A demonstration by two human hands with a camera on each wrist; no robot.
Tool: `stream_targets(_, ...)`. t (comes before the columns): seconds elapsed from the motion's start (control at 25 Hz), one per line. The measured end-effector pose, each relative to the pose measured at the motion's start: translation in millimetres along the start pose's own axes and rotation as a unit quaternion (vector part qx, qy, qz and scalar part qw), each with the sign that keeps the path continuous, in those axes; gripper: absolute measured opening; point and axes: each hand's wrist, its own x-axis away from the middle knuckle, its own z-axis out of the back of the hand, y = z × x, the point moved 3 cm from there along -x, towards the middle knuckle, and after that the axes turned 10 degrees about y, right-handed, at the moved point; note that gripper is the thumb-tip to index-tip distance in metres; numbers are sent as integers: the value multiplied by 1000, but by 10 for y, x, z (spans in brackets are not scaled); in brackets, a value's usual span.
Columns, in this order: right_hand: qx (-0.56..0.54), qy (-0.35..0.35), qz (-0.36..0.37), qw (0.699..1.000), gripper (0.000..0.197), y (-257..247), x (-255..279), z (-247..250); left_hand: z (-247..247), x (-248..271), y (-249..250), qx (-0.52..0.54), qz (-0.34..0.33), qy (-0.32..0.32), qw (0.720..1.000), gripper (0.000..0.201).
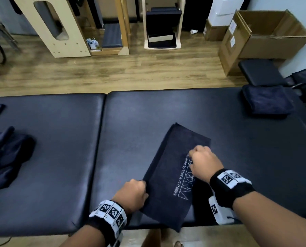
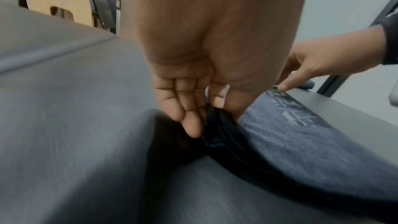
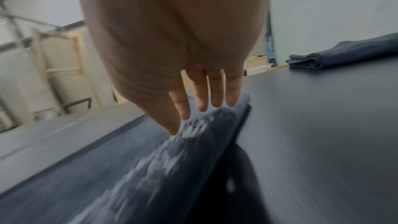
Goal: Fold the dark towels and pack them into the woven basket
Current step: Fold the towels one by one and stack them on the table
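Note:
A dark towel [image 1: 168, 175] with white lettering lies folded lengthwise on the black padded table [image 1: 130, 118], its near end hanging over the front edge. My left hand [image 1: 145, 192] pinches the towel's left edge between thumb and fingers [image 2: 191, 125], bunching the cloth [image 2: 301, 142]. My right hand [image 1: 195, 157] rests on top by the lettering, its straight fingers [image 3: 215, 94] and thumb touching the cloth [image 3: 150, 168]. A folded dark towel [image 1: 266, 102] lies at the table's back right. Crumpled dark towels [image 1: 6, 154] sit at the left. I see no basket clearly.
Beyond the table is a wooden floor with wooden exercise frames [image 1: 59, 29] and open cardboard boxes [image 1: 266, 36] at the back right. A black pad [image 1: 259, 72] and dark bags lie to the right of the table. A seam [image 1: 102, 132] divides the two table cushions.

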Motion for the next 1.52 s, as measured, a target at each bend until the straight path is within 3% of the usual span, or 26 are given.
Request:
stream_targets(0.16,2,-16,69,997,21,25,703,-304,-264,297,348,-5,-86,-33,996,14)
stream_targets(0.24,-19,-14,94,995,24,37,1023,-424,-297,392,452,-70,-117,14,991,17)
stream_targets(0.36,-32,-4,151,988,24,-74,1393,-496,-298,495,558,-88,-181,61,978,26)
stream_targets(0.4,-31,-6,157,987,29,-123,1497,-494,-318,524,590,-99,-202,50,973,31)
stream_targets(0.48,-11,-40,141,989,58,-184,1651,-523,-379,543,609,-151,-224,23,963,47)
stream_targets(0.56,45,-73,144,986,63,-248,1747,-552,-409,526,628,-197,-230,14,953,54)
stream_targets(0.68,78,-80,154,982,43,-262,1771,-554,-448,477,630,-223,-244,6,944,43)
stream_targets(0.84,47,-61,149,986,34,-193,1624,-403,-305,434,654,-210,-272,28,939,18)
stream_targets(0.96,-29,-91,84,992,22,-102,1334,-147,-14,251,686,-116,-218,11,969,34)
stream_targets(1.12,-153,-115,-25,981,11,172,858,190,514,-160,663,41,-133,0,990,28)
stream_targets(1.24,-243,-84,-88,962,8,336,387,458,925,-575,706,125,-80,25,989,12)
stream_targets(1.32,-270,-10,-127,954,7,452,47,569,1136,-874,773,173,-47,95,979,10)
stream_targets(1.4,-297,83,-185,933,11,594,-243,553,1248,-1181,780,188,-2,168,968,31)
stream_targets(1.44,-298,110,-212,924,20,642,-327,509,1255,-1289,786,168,10,173,970,43)
stream_targets(1.52,-251,89,-224,938,27,637,-356,342,1163,-1396,793,61,-20,143,988,46)
